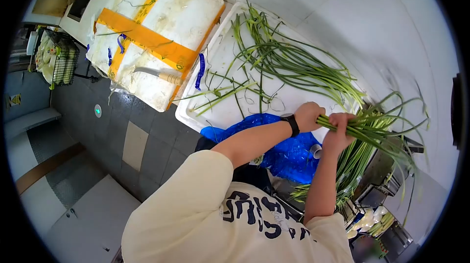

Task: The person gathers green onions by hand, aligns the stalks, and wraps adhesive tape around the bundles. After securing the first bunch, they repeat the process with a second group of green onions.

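Note:
My left hand (308, 116), with a black watch on its wrist, is closed round the cut ends of a bunch of long green stalks (364, 131). Just to its right, my right hand (338, 133) grips the same bunch, whose thin curling tips fan out to the right. Beyond my hands, a loose pile of green stalks (298, 62) lies on a white foam surface (215, 62). Some short stalks (227, 95) are scattered at its left part. Below my right hand, more stalks (355, 167) lie in a thick heap beside my forearm.
Blue plastic (289, 157) is bunched under my forearms. On the left, a taped foam box (191, 13) carries a knife (169, 77) with a wooden handle. A blue strip (199, 72) lies between the surfaces. A wire basket (63, 59) of vegetables stands far left.

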Tool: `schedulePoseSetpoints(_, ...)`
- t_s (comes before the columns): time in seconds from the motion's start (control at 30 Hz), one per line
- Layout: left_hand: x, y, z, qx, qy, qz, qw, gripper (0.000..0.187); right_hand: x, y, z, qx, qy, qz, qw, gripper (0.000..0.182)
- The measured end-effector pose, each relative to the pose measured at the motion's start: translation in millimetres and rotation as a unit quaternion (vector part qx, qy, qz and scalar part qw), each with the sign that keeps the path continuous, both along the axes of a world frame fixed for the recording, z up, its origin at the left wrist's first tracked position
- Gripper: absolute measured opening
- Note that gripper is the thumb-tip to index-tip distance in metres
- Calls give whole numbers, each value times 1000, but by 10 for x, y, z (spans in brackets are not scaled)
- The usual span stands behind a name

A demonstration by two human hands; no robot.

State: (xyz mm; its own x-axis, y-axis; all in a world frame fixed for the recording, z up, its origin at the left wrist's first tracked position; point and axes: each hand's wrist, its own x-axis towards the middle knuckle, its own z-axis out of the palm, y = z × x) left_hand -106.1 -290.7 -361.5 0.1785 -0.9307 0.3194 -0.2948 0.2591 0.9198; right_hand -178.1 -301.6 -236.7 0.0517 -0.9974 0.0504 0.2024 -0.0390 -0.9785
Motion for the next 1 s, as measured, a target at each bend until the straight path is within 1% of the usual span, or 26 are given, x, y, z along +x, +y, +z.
schedulePoseSetpoints(0.03, 33, 47, 224, 55, 12, -26, 998, 20, -7, 39, 181, -22, -42, 29, 998, 13)
schedulePoseSetpoints(0.07, 47, 87, 327, 33, 23, -36, 999, 20, -10, 62, 350, -46, -84, 59, 994, 13)
schedulePoseSetpoints(0.1, 62, 122, 401, 11, 33, -44, 998, 20, -63, 46, 409, -86, -108, 126, 982, 10)
schedulePoseSetpoints(0.13, 66, 136, 434, -10, 43, -52, 998, 20, -43, 52, 326, -47, -81, 70, 993, 9)
schedulePoseSetpoints(0.2, 6, 113, 108, 21, 32, -67, 997, 20, 7, 137, -103, 33, -30, -43, 998, 7)
schedulePoseSetpoints(0.23, -1, 113, 26, 49, 36, -83, 995, 20, -3, 87, -246, 11, 41, 35, 998, 5)
schedulePoseSetpoints(0.27, 1, 82, -56, 76, 39, -99, 991, 21, -81, 72, -315, 2, 22, 27, 999, 6)
schedulePoseSetpoints(0.3, 75, 37, 19, 48, 33, -82, 995, 21, -19, 65, -181, -8, 0, 20, 1000, 6)
schedulePoseSetpoints(0.33, 106, 63, 204, 24, 32, -68, 997, 21, 1, 105, -12, -13, -15, 9, 1000, 7)
schedulePoseSetpoints(0.37, 109, 107, 402, 2, 36, -57, 998, 21, 18, 139, 221, -17, -91, 36, 995, 11)
schedulePoseSetpoints(0.43, 174, 112, 536, -46, 34, -42, 997, 21, 85, 195, 283, -12, -65, -10, 998, 12)
schedulePoseSetpoints(0.47, 169, 76, 440, 4, 28, -69, 997, 20, 119, 200, 301, -9, -53, -31, 998, 14)
schedulePoseSetpoints(0.53, 173, 38, 25, 109, 6, -113, 988, 20, 26, 87, -330, 29, 0, -2, 1000, 13)
schedulePoseSetpoints(0.57, 72, 20, -87, 71, 1, -92, 993, 20, -4, 88, -333, 30, 98, -42, 994, 13)
schedulePoseSetpoints(0.6, 163, 29, 27, 45, 0, -78, 996, 20, 13, 84, -342, 26, 191, -81, 978, 13)
schedulePoseSetpoints(0.63, 229, 71, 285, 23, 3, -67, 997, 20, 52, 111, -151, 53, 10, -38, 998, 10)
schedulePoseSetpoints(0.67, 234, 132, 479, 4, 13, -60, 998, 20, 53, 139, 30, 15, -31, 1, 999, 10)
schedulePoseSetpoints(0.7, 262, 147, 535, -13, -3, -69, 998, 19, 27, 159, 42, -18, -43, 40, 998, 10)
schedulePoseSetpoints(0.73, 220, 127, 352, 19, -1, -74, 997, 19, -4, 168, 46, -52, -55, 81, 994, 10)
schedulePoseSetpoints(0.77, 130, 118, 81, 53, 3, -76, 996, 19, -72, 179, -148, -17, -1, 51, 999, 9)
schedulePoseSetpoints(0.8, 98, 107, -81, 85, 3, -77, 993, 19, -112, 177, -506, 16, 49, 24, 998, 9)
schedulePoseSetpoints(0.83, 148, 95, -6, 79, -31, -104, 991, 17, 1, 179, -600, 48, 96, -3, 994, 8)
schedulePoseSetpoints(0.87, 176, 91, 68, 64, -20, -92, 993, 17, -22, 153, -599, 38, 85, 1, 996, 7)
schedulePoseSetpoints(0.93, 181, 163, 226, 41, 6, -71, 997, 18, 49, 194, -123, 27, 68, 5, 997, 6)
schedulePoseSetpoints(0.97, 241, 192, 306, 54, -43, -92, 993, 19, 81, 243, 16, 3, 28, -22, 999, 6)
schedulePoseSetpoints(1.0, 310, 186, 236, 84, -52, -107, 989, 20, 11, 240, -23, -19, -2, 14, 1000, 7)
